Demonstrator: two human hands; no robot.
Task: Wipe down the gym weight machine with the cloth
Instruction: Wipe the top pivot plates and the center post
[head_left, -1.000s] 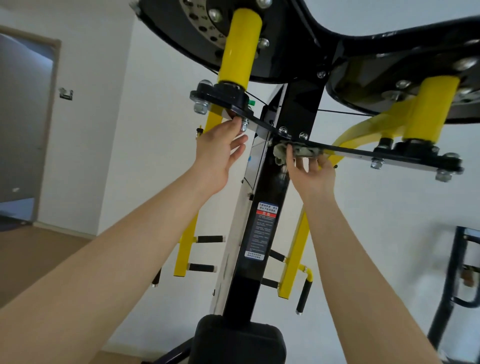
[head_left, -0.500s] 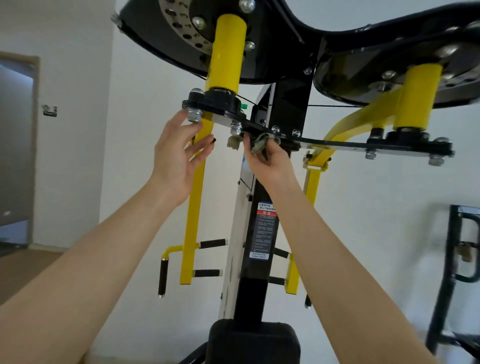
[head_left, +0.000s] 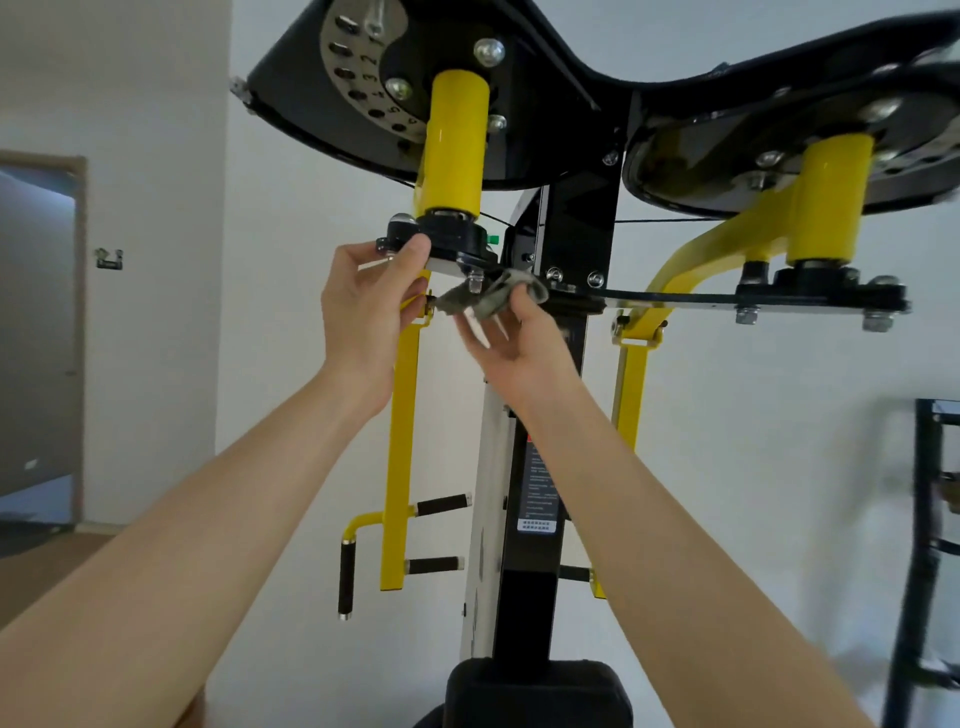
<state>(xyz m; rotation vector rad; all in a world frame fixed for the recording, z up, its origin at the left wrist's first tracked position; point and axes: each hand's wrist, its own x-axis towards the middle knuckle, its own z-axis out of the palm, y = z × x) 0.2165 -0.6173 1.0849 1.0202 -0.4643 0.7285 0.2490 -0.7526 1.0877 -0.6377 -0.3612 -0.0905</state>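
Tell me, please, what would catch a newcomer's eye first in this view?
Probably the bright yellow steel cylinder at top centre, under the black machine housing. Just below it, the right hand presses a crumpled grey cloth against the black crossbar, while the left hand grips the bar's left end.

Black crossbar (head_left: 670, 300); grey cloth (head_left: 485, 299) pressed against it

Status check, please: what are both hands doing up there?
Left hand gripping black bracket. Right hand pressing crumpled grey cloth under it. Nothing in the way.
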